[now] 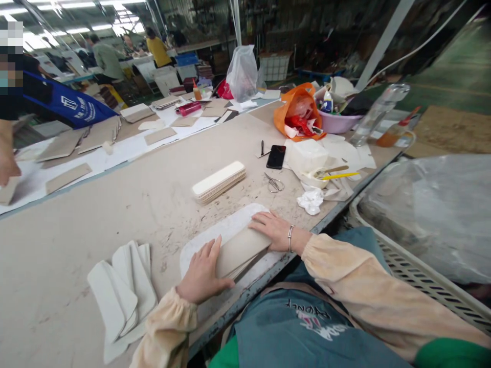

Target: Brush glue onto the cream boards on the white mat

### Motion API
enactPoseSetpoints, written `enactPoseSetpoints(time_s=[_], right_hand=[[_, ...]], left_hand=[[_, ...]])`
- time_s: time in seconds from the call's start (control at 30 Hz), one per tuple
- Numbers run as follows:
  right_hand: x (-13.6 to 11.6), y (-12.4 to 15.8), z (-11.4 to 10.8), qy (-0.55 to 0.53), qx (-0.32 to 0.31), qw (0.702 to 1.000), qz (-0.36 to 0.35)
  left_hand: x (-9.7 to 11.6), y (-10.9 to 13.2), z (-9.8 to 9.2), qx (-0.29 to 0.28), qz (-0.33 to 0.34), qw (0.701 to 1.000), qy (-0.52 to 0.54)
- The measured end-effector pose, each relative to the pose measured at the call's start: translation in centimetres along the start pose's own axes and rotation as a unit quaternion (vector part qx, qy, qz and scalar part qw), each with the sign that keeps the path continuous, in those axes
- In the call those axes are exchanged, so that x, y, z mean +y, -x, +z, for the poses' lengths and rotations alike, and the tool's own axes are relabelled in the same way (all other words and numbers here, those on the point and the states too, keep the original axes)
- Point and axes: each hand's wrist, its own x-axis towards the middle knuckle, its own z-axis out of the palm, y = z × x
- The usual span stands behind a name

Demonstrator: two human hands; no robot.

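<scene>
Two hands, both on one item. I log my left hand [201,273] spread flat, fingers straight over the left end of a beige stack [241,249] of oblong pieces, thumb along its near edge. My right hand [270,230] lies flat and loose on the stack's right end, nothing closed in it, with a bracelet [290,237] at the wrist.

The stack rests on a white mat [230,222] at the near edge of the worktop [153,199].

- Left of the mat: white fabric pieces [118,291], fanned and overlapping.
- Beyond the mat, apart from it: cream stack [218,181] of like oblongs.
- Right of that: scissors [274,184], then a crumpled tissue [310,200].
- Farther back: black phone [276,156], face up.
- Right rear: yellow pencil [339,175], orange bag [297,115], pink bowl [337,122], clear bottle [378,115] tilted.
- Far left: another person's hand [6,156] by flat card pieces.
</scene>
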Motion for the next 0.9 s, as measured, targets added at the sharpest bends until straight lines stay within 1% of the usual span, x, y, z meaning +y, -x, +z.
enactPoseSetpoints(time_s=[0.07,0.1,0.2,0.27,0.37,0.5,0.57,0.6,0.67,0.73,0.8,0.9], right_hand=[[0.0,-0.3,-0.3,0.010,-0.026,1.000,-0.005],[0.0,-0.5,-0.5,0.014,-0.040,0.999,-0.010],[0.1,-1.3,-1.2,0.026,-0.077,0.996,-0.032],[0.2,-1.7,-1.6,0.039,-0.088,0.994,-0.047],[0.4,-1.9,-1.9,0.055,-0.085,0.993,-0.061],[0.8,-1.6,-1.8,0.050,-0.085,0.994,-0.053],[0.9,-1.4,-1.7,0.044,-0.087,0.994,-0.049],[0.9,-1.3,-1.6,0.044,-0.088,0.994,-0.049],[0.9,-1.3,-1.4,0.046,-0.089,0.994,-0.049],[0.7,-1.4,-1.2,0.047,-0.085,0.994,-0.055],[0.5,-1.6,-1.0,0.044,-0.077,0.994,-0.067],[0.0,-1.8,-0.8,0.046,-0.067,0.994,-0.075]], left_hand=[[-0.3,1.5,1.2,0.013,-0.028,0.999,-0.019],[-0.5,2.0,1.8,0.019,-0.029,0.999,-0.015],[-1.0,2.6,3.1,0.047,0.021,0.998,0.030],[-1.3,2.5,3.5,0.065,0.051,0.995,0.059],[-1.6,2.0,3.8,0.080,0.066,0.991,0.087],[-2.0,1.5,4.1,0.089,0.077,0.988,0.103],[-2.3,1.3,4.5,0.102,0.090,0.984,0.117],[-2.4,1.2,4.8,0.118,0.096,0.980,0.127],[-2.7,1.1,5.7,0.175,0.095,0.968,0.155],[-2.8,0.9,6.8,0.244,0.079,0.946,0.200],[-2.7,0.6,7.8,0.300,0.057,0.920,0.248],[-2.3,0.1,8.8,0.347,0.023,0.893,0.286]])
